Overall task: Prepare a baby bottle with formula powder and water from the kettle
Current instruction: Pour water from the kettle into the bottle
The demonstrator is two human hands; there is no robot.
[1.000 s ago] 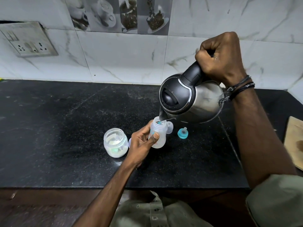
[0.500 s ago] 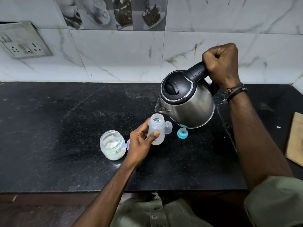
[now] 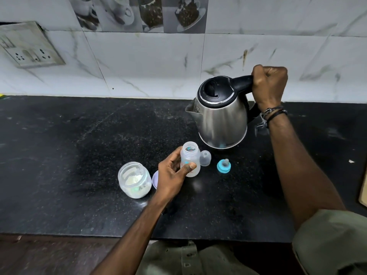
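**Kettle tips back upright, away from the bottle**

The steel kettle [image 3: 221,114] no longer leans over the baby bottle [image 3: 190,159]; a second ago its spout sat right above the open neck, and now it stands level, swung back and to the right, well clear of the bottle. The right hand [image 3: 269,84] has travelled with the handle toward the wall. The blue teat ring [image 3: 223,166], half hidden under the kettle half a second ago, now shows whole on the surface [image 3: 79,155].

Both forearms bare. Just behind the right grip, dark cord bracelets [image 3: 275,113] circle the wrist, loose ends dangling with a metal clasp. Olive-green short sleeve [image 3: 333,241] at the upper arm; matching olive garment [image 3: 190,259] below, with button placket.
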